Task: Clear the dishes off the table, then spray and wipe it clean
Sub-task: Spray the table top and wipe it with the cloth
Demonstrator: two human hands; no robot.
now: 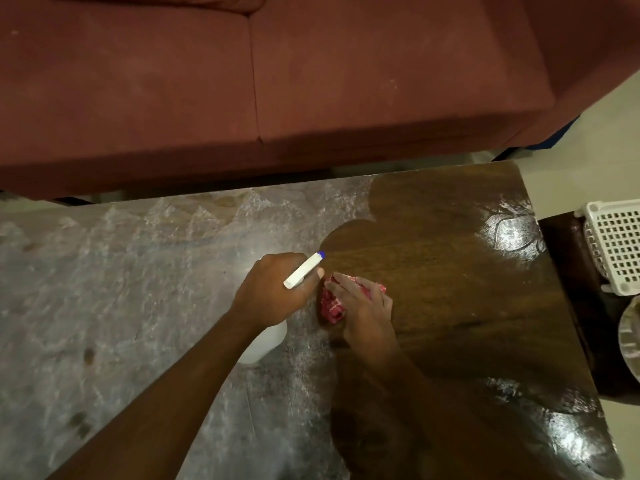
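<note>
A big red sofa (311,81) stands behind the bench (450,209). The bench's left part looks white and smeary; its right part is dark and shiny. A white basket (613,247) sits just past the bench's right end. Over the middle of the bench, the left hand (273,292) has its grip curled round a white spray bottle (268,344). The right hand (367,310) presses flat fingers on a red cloth (330,304) lying on the bench.

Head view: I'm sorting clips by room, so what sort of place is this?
Probably a home living room: a red sofa stands just beyond a low wooden table, and a white plastic basket sits to the table's right.
</note>
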